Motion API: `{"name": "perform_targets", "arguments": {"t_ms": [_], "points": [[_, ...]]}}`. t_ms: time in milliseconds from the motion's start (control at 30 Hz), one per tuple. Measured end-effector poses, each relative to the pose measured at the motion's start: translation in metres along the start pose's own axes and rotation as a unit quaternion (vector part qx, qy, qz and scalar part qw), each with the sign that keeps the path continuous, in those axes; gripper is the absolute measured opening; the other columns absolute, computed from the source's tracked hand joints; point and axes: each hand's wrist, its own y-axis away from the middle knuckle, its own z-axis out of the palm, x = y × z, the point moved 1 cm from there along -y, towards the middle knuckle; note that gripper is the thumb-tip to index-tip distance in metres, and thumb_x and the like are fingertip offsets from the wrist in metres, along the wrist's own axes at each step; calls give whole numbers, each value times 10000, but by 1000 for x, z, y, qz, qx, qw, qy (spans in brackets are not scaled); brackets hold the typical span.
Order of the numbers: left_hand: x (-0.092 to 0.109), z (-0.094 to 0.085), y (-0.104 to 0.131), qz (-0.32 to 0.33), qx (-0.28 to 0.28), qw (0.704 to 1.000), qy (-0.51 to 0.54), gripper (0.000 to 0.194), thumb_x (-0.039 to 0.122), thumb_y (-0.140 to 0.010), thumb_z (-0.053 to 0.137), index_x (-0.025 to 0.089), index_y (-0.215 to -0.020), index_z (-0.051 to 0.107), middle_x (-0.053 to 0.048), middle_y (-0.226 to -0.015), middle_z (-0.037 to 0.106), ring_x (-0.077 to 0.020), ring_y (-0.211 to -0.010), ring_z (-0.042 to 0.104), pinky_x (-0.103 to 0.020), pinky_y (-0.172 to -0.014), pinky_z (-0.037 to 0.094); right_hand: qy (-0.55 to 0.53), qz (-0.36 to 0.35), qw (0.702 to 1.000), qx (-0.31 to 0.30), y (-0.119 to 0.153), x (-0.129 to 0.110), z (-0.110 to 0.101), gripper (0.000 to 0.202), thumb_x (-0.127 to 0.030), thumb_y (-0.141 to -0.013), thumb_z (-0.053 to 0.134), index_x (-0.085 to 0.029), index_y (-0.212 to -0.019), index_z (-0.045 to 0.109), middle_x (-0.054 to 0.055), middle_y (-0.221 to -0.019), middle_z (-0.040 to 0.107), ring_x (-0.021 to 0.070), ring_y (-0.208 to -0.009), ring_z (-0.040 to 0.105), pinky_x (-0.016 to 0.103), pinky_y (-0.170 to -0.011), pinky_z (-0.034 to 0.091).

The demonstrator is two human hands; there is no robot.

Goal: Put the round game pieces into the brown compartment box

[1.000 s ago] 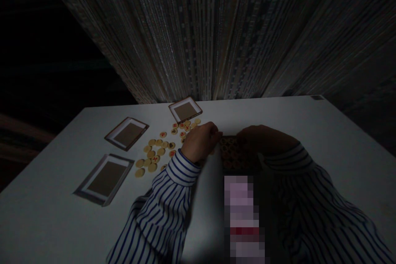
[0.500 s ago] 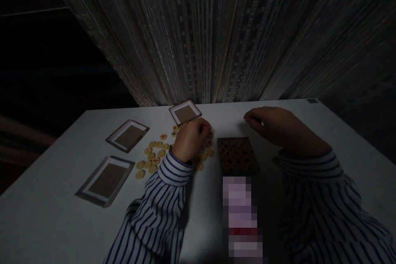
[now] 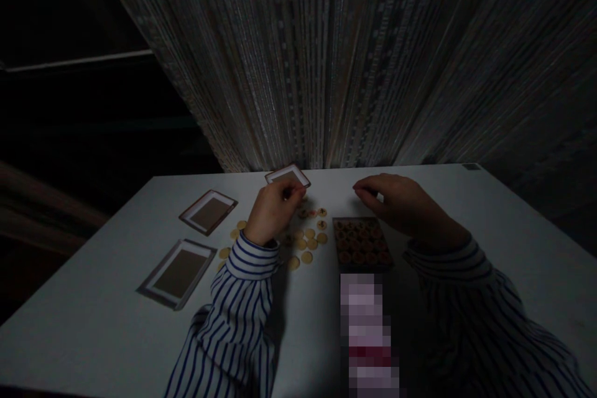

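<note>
Round wooden xiangqi pieces lie scattered on the white table, some marked in red or dark, others showing a plain side. Over them hovers my left hand, thumb and fingertips pinched together; whatever they hold, if anything, is too dark to make out. A dark square box stands to the right, with several pieces in rows inside. Beyond its right corner, above the table, my right hand has its thumb and fingers closed together. What may be between those fingertips is hidden.
On the left lie two frame-like trays or lids, a brown-edged one and a grey-edged one. Another brown-edged one lies behind my left hand. A pixelated strip is in front of the box. A string curtain hangs behind the table.
My left hand has shifted slightly left, uncovering pieces to its right and covering others. My right hand has come a little left, nearer the box. The view has also shifted slightly.
</note>
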Motion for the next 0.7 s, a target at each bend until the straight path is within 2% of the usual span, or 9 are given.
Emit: {"name": "perform_targets", "arguments": {"t_ms": [267,400,600,700], "points": [[-25,-21,8,-20,2,999,-33,195,302,-787,499,164,-807,636,-27,-776,680,-150,-723,615,-242,-662,447,17,-9,998,-61,-17,-15,10,275,-282,-853,421,-150,-954,641,81,-904,677,197,-825,592,290,-728,389],[-38,-27,16,-36,-26,995,-93,230,347,-805,480,176,-815,634,-33,-780,681,-160,-735,612,-252,-669,433,23,-20,996,-85,-29,-22,17,274,-285,-855,413,-164,-959,636,79,-931,672,195,-850,590,285,-732,382],[-50,-14,28,-101,-67,964,-235,222,330,-813,468,194,-875,633,-56,-821,695,-191,-754,626,-271,-648,422,46,-55,988,-137,-46,-34,39,271,-285,-845,429,-164,-989,623,85,-974,663,222,-921,580,322,-763,387],[-55,-2,28,-114,-74,949,-284,292,398,-832,436,200,-934,624,-78,-881,696,-222,-816,629,-296,-678,432,51,-70,983,-159,-50,-39,50,279,-283,-847,423,-167,-1008,618,86,-984,657,226,-940,577,333,-775,390]]}}
